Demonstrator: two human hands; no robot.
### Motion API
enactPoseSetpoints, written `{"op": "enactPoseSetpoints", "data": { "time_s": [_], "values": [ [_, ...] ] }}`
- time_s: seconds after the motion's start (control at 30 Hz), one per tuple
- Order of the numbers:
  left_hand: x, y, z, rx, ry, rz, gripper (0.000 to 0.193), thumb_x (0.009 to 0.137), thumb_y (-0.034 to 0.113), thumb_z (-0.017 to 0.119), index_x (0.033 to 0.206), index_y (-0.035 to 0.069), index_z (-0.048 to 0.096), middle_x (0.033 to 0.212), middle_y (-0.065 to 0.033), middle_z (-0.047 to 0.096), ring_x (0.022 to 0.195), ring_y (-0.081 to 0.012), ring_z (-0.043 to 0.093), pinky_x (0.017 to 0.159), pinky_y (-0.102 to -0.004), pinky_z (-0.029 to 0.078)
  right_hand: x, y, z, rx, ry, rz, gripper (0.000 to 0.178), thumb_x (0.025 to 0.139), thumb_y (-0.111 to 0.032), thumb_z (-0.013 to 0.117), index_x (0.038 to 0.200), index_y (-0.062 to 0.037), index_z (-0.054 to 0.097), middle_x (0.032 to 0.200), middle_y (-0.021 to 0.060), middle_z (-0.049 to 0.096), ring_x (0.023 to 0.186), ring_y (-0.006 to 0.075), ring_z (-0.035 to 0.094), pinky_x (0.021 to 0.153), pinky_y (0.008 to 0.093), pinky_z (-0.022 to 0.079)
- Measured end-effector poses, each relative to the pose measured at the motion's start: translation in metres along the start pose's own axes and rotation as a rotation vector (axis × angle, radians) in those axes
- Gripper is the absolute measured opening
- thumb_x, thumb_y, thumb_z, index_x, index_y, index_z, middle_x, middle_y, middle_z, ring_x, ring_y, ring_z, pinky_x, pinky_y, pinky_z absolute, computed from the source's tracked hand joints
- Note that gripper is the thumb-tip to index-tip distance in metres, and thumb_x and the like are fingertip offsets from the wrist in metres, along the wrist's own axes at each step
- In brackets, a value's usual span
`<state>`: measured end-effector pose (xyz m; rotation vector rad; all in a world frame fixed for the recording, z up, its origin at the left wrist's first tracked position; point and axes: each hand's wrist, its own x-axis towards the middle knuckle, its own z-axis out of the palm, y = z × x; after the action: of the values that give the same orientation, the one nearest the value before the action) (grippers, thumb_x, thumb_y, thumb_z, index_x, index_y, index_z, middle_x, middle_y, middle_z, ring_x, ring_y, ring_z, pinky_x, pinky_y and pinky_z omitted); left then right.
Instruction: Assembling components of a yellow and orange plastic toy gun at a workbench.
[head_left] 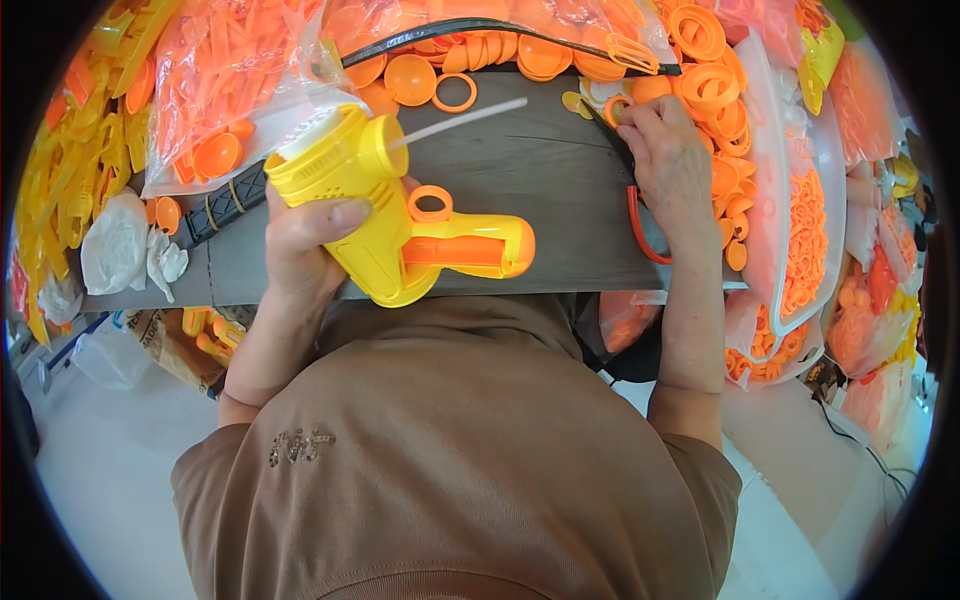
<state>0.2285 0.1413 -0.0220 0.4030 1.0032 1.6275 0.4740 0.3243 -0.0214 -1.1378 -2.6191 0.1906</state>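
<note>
My left hand (315, 230) is wrapped round a yellow toy gun (365, 215) with an orange insert in its handle and a white round part at its top end. A thin white tube (465, 120) sticks out of the toy's side toward the right. Beside the handle shows a small orange ring (430, 203). At the right of the table, my right hand (668, 150) has its fingers bent together at the edge of the orange parts; whatever they pinch is hidden. Partly under that hand lies a dark tool with a red curved handle (640, 230).
Orange rings and caps (725, 110) are heaped at the right, beside a clear bin (770, 190) of small orange rings. Bags of orange parts (230, 70) line the back. Yellow parts (85, 200) pile up at the left, near a crumpled white bag (115, 245).
</note>
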Motion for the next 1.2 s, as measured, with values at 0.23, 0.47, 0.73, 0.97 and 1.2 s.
{"op": "enactPoseSetpoints", "data": {
  "time_s": [0.23,0.47,0.73,0.97,1.2],
  "values": [
    [0.002,-0.004,0.010,0.009,-0.037,-0.018,0.064,0.055,0.010,0.063,0.114,-0.007,0.047,0.094,-0.0172,0.062,0.078,-0.0286,0.065,0.072,-0.0378,0.054,0.002,-0.004,-0.004,-0.036,-0.100,-0.077,0.016,0.082,-0.014,0.063,0.091,-0.0010,0.058,0.090,0.0113,0.052,0.081,0.0296,0.056,0.068,0.0386,0.045],
    [0.000,-0.001,0.010,0.039,-0.049,-0.036,0.057,0.055,0.010,0.062,0.108,-0.007,0.052,0.091,-0.0164,0.063,0.077,-0.0259,0.064,0.071,-0.0358,0.053,-0.002,-0.005,-0.028,0.453,-0.020,0.109,0.014,0.083,-0.005,0.060,0.096,-0.0016,0.058,0.107,0.0098,0.059,0.090,0.0190,0.061,0.071,0.0319,0.048],
    [0.001,-0.002,0.013,0.065,-0.124,-0.121,0.057,0.054,0.010,0.065,0.108,-0.006,0.053,0.092,-0.0142,0.063,0.080,-0.0230,0.063,0.074,-0.0338,0.051,-0.019,-0.038,-0.007,1.501,-0.140,0.235,0.041,0.083,0.004,0.054,0.123,0.0046,0.047,0.118,0.0177,0.054,0.098,0.0214,0.060,0.086,0.0332,0.050],
    [-0.001,0.006,0.020,0.168,-0.085,-0.131,0.055,0.053,0.008,0.067,0.106,-0.004,0.055,0.093,-0.0117,0.064,0.083,-0.0202,0.062,0.077,-0.0320,0.048,-0.003,-0.064,-0.030,0.820,-0.149,-0.326,0.042,0.068,0.002,0.067,0.109,0.0019,0.058,0.107,0.0141,0.062,0.100,0.0262,0.060,0.085,0.0326,0.047],
    [-0.003,0.006,0.027,0.215,-0.091,-0.104,0.052,0.055,0.009,0.070,0.103,-0.004,0.057,0.092,-0.0110,0.065,0.083,-0.0178,0.062,0.076,-0.0303,0.048,-0.005,-0.100,-0.023,0.744,-0.059,-0.332,0.045,0.068,-0.002,0.073,0.111,0.0013,0.058,0.104,0.0147,0.062,0.091,0.0261,0.062,0.077,0.0314,0.050]
  ]
}}
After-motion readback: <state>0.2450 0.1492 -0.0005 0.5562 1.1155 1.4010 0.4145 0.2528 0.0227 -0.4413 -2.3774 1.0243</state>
